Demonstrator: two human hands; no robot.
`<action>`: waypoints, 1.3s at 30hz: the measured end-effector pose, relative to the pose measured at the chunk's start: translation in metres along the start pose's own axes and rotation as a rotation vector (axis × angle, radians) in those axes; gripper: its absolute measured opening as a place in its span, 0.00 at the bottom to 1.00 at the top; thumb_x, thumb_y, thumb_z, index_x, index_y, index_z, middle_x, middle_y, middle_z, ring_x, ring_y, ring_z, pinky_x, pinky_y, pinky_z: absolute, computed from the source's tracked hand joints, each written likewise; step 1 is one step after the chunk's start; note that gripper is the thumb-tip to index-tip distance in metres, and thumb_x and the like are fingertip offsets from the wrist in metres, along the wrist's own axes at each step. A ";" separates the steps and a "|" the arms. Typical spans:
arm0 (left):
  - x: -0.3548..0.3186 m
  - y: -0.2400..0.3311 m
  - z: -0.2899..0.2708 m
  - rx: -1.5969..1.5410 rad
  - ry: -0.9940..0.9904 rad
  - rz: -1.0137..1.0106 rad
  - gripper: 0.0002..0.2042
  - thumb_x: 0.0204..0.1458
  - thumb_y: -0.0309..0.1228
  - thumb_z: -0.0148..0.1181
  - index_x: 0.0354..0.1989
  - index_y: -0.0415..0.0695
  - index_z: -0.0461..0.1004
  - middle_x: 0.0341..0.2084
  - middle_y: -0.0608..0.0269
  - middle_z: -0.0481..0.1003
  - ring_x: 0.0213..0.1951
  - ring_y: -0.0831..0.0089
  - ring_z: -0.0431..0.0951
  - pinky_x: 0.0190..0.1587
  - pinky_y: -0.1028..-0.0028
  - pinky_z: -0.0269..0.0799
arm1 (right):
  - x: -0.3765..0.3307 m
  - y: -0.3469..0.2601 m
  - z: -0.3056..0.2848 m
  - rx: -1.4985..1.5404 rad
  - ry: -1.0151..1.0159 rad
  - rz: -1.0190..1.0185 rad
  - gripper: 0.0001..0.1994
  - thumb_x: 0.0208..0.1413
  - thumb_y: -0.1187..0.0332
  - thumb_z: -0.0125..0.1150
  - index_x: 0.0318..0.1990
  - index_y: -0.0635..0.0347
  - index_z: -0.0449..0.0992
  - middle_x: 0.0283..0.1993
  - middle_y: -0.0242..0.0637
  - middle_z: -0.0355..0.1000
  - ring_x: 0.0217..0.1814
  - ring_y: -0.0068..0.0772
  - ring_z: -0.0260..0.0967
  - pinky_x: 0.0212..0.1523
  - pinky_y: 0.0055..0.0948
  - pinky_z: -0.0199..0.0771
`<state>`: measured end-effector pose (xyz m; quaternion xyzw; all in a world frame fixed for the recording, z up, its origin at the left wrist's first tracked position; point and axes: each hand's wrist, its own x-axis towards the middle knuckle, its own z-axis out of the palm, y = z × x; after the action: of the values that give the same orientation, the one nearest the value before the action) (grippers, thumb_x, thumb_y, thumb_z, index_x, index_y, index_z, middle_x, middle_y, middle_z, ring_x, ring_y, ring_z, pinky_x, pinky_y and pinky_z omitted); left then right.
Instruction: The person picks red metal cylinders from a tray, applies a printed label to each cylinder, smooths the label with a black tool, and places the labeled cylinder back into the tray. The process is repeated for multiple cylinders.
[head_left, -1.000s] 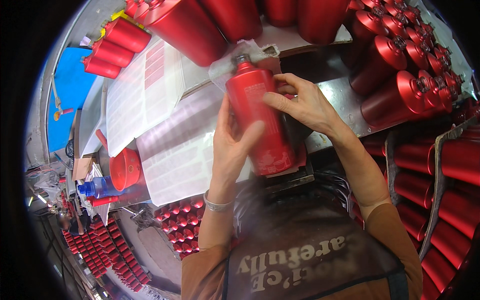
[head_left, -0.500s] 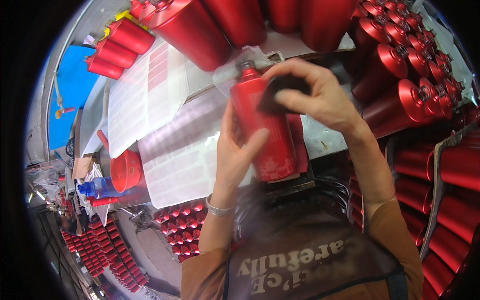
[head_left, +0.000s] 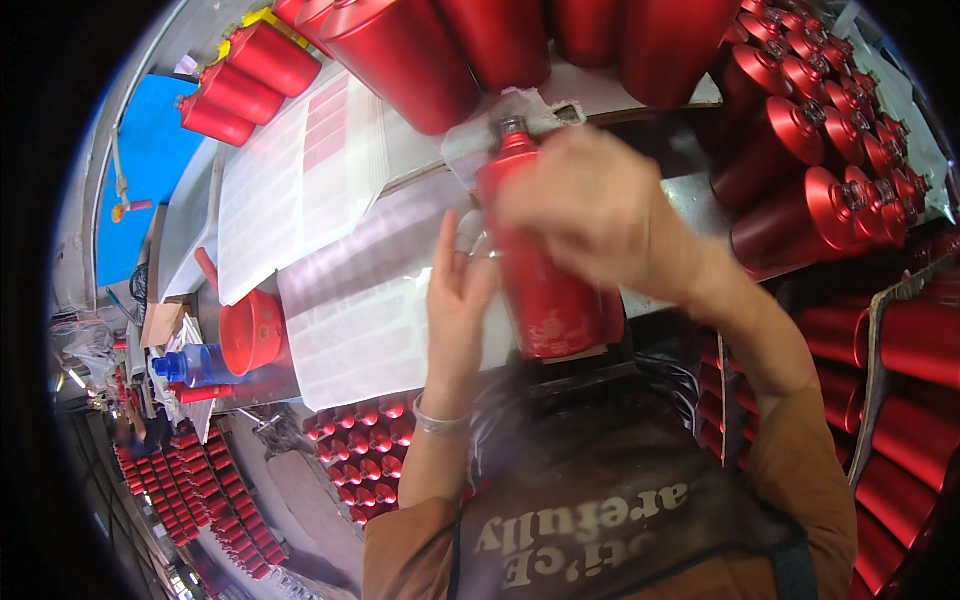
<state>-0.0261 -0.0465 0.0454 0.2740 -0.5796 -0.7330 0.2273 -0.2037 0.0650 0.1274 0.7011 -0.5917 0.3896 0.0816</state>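
A red bottle with a bare threaded neck stands tilted in front of me, with pale printing near its base. Beside its left flank is my left hand, its fingers apart and off the body. Something clear and shiny, like thin film, shows between those fingers and the bottle; whether they touch it is unclear. Across the bottle's upper front lies my right hand, smeared by motion. Its fingers and anything in them cannot be made out. The dark pad seen earlier is not visible.
Printed translucent sheets cover the bench at left, near a red dipper and a blue bottle. Large red bottles line the back. More red bottles crowd the right, above racked ones.
My left hand has let go of the bottle and opened beside it. My right hand, earlier gripping a dark pad against the bottle, has turned and now blurs across its front.
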 end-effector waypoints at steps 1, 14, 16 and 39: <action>-0.001 0.000 -0.008 0.009 0.041 -0.025 0.36 0.66 0.40 0.55 0.76 0.37 0.46 0.67 0.48 0.62 0.66 0.61 0.68 0.64 0.66 0.65 | -0.007 -0.015 -0.002 0.025 -0.144 0.002 0.14 0.45 0.74 0.69 0.42 0.56 0.80 0.39 0.34 0.78 0.43 0.40 0.74 0.44 0.36 0.75; 0.001 0.002 -0.032 0.084 0.282 -0.036 0.29 0.69 0.40 0.51 0.72 0.34 0.55 0.69 0.53 0.61 0.66 0.57 0.69 0.64 0.64 0.67 | -0.048 -0.003 -0.007 0.468 0.147 -0.023 0.17 0.35 0.81 0.66 0.38 0.57 0.79 0.49 0.40 0.77 0.51 0.44 0.74 0.54 0.39 0.72; 0.003 0.001 -0.034 0.093 0.200 0.058 0.29 0.68 0.39 0.51 0.71 0.35 0.56 0.69 0.52 0.61 0.65 0.57 0.70 0.64 0.64 0.67 | -0.057 -0.011 -0.010 0.518 0.032 0.110 0.14 0.41 0.78 0.69 0.39 0.59 0.80 0.42 0.39 0.78 0.43 0.41 0.76 0.46 0.36 0.76; 0.103 0.075 0.017 1.106 -0.109 0.618 0.13 0.64 0.36 0.56 0.48 0.42 0.81 0.42 0.57 0.78 0.45 0.66 0.78 0.48 0.70 0.72 | -0.001 0.023 -0.018 0.186 0.294 0.446 0.09 0.52 0.75 0.67 0.41 0.65 0.79 0.37 0.40 0.77 0.38 0.38 0.76 0.40 0.30 0.76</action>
<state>-0.1133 -0.1180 0.1068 0.1333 -0.9356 -0.2387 0.2235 -0.2325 0.0694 0.1305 0.4938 -0.6751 0.5479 0.0142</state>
